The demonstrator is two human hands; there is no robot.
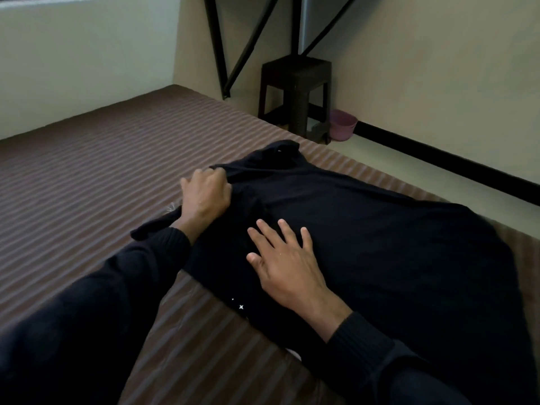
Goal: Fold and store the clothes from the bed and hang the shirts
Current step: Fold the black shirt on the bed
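A black shirt [380, 229] lies spread flat on the brown striped bed [96, 176], collar at the far end, one sleeve trailing toward the left. My left hand [206, 192] grips a fold of the cloth at the shoulder, fingers curled round it. My right hand [287, 264] rests flat on the shirt's body just right of that, fingers straight and spread. Both my forearms wear dark sleeves and cover the shirt's near edge.
A dark plastic stool [295, 92] stands on the floor beyond the bed's far edge, with a purple tub [343, 124] beside it. Black metal bars [222, 48] lean against the pale wall. The bed's left half shows bare striped sheet.
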